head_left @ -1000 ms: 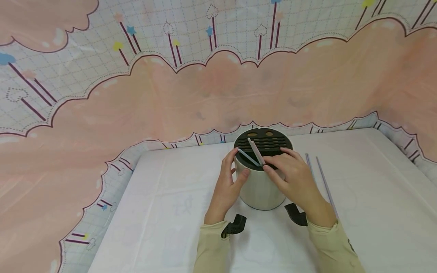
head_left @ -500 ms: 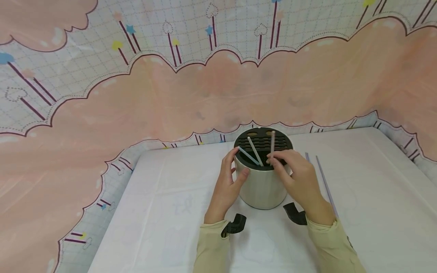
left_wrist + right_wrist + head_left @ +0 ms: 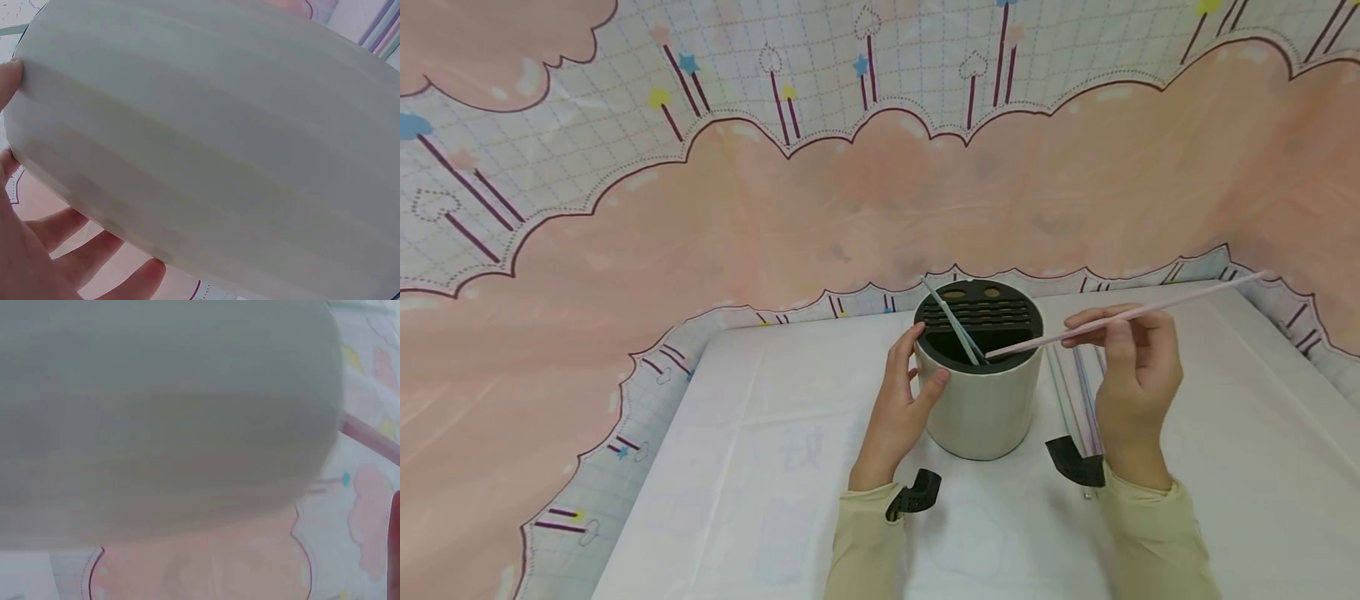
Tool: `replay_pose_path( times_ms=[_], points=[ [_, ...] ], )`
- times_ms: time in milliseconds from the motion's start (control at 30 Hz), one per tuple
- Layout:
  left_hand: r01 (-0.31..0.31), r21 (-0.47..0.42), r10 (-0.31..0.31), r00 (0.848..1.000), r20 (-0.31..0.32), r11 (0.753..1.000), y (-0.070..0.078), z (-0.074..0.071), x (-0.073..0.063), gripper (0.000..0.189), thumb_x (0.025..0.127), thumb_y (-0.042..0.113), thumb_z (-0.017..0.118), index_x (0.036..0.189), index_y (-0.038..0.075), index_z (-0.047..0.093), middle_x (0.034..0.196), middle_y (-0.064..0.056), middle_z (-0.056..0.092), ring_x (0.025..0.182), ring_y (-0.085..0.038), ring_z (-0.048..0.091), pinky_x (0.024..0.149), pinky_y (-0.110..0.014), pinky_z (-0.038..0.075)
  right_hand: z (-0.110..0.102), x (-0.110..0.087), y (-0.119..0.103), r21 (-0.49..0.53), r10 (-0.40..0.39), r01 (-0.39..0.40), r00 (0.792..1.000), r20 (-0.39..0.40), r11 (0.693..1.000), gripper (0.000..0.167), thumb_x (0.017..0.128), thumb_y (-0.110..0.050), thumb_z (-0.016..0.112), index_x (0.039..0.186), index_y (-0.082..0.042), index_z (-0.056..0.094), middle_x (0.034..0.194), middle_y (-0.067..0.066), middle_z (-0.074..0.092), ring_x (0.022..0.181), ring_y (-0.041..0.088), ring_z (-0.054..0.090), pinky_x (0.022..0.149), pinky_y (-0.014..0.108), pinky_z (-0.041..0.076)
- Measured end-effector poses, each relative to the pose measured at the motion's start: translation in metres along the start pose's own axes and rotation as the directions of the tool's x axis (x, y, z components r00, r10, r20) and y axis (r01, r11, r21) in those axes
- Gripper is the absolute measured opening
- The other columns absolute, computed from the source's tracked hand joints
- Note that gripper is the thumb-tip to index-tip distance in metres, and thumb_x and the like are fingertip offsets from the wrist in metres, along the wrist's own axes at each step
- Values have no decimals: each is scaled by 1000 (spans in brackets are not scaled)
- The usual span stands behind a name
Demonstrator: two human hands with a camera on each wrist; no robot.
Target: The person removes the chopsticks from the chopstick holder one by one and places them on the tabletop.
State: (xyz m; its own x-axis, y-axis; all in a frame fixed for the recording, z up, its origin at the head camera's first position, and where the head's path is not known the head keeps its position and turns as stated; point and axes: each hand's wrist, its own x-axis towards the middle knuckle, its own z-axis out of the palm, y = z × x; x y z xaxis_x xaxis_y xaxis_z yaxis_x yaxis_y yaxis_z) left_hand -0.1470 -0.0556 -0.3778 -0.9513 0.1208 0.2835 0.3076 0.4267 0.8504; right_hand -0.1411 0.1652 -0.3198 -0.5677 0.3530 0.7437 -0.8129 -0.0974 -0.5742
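A cream, ribbed pen holder (image 3: 981, 417) with a black slotted top stands upright on the table. My left hand (image 3: 897, 417) grips its left side, thumb at the front and fingers along the wall, and in the left wrist view the pale wall (image 3: 206, 144) fills most of the frame. Between thumb and fingers, my right hand (image 3: 1138, 367) pinches a long, thin pink stick (image 3: 1195, 297). The pink stick slants down leftward, its lower end in the holder's open front compartment. Pale bluish sticks (image 3: 951, 319) lean left in that compartment; their lower ends are hidden.
Several thin coloured sticks (image 3: 1067, 387) lie on the white table (image 3: 760, 467) right of the holder, partly covered by the right hand and wrist strap. A patterned peach curtain (image 3: 850, 208) rises behind. Black camera mounts (image 3: 1075, 462) sit at both wrists.
My right hand has moved right, away from the holder's mouth, and the pink stick has tipped from near upright to nearly level. The bluish sticks now lean together. My left hand stays put.
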Motion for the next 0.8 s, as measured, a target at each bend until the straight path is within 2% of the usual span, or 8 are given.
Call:
replay_pose_path(
  times_ms=[167, 333, 433, 533, 600, 800],
  points=[
    [2, -10, -2, 1000, 0, 1000, -1, 0, 0, 60, 87, 48, 48, 137, 44, 16, 143, 15, 16, 129, -13, 22, 98, -45, 33, -17, 10, 5, 192, 31, 2, 985, -170, 981, 17, 90, 1, 43, 97, 17, 41, 76, 33, 56, 55, 30, 58, 55, 32, 52],
    [0, -9, 0, 1000, -4, 1000, -1, 0, -1, 60, 87, 50, 48, 137, 44, 16, 143, 17, 16, 129, -11, 22, 98, -43, 33, -30, 19, 5, 324, 68, 35, 951, -301, 946, 21, 88, 0, 48, 96, 18, 40, 70, 35, 53, 52, 34, 56, 51, 36, 51],
    [-5, -8, 5, 1000, -6, 1000, 0, 1, 0, 60, 86, 51, 48, 137, 45, 16, 143, 17, 16, 129, -10, 22, 97, -44, 33, -37, 22, 4, 367, 90, 49, 931, -353, 929, 22, 86, 0, 51, 93, 17, 41, 67, 34, 52, 48, 34, 54, 46, 36, 50],
    [-12, -6, 12, 1000, -6, 1000, 0, 2, 0, 60, 87, 50, 48, 137, 44, 16, 143, 16, 16, 129, -11, 22, 97, -44, 33, -42, 24, 4, 391, 114, 50, 916, -386, 919, 22, 85, 0, 53, 91, 17, 42, 63, 30, 51, 46, 31, 52, 41, 32, 47],
    [-17, -1, 17, 1000, -9, 1000, 0, 2, 0, 60, 87, 50, 48, 137, 44, 16, 143, 16, 16, 129, -11, 22, 97, -44, 34, -45, 25, 5, 393, 128, 39, 913, -388, 919, 22, 85, 0, 53, 91, 18, 42, 61, 28, 50, 45, 29, 50, 38, 30, 45],
    [-6, 6, 6, 1000, -28, 1000, 0, 4, -1, 60, 87, 50, 48, 137, 44, 17, 142, 19, 17, 129, -9, 22, 97, -44, 33, -50, 23, 11, 325, 193, -88, 932, -307, 942, 22, 87, -1, 52, 93, 20, 47, 60, 23, 52, 45, 24, 48, 38, 24, 43]
  ],
)
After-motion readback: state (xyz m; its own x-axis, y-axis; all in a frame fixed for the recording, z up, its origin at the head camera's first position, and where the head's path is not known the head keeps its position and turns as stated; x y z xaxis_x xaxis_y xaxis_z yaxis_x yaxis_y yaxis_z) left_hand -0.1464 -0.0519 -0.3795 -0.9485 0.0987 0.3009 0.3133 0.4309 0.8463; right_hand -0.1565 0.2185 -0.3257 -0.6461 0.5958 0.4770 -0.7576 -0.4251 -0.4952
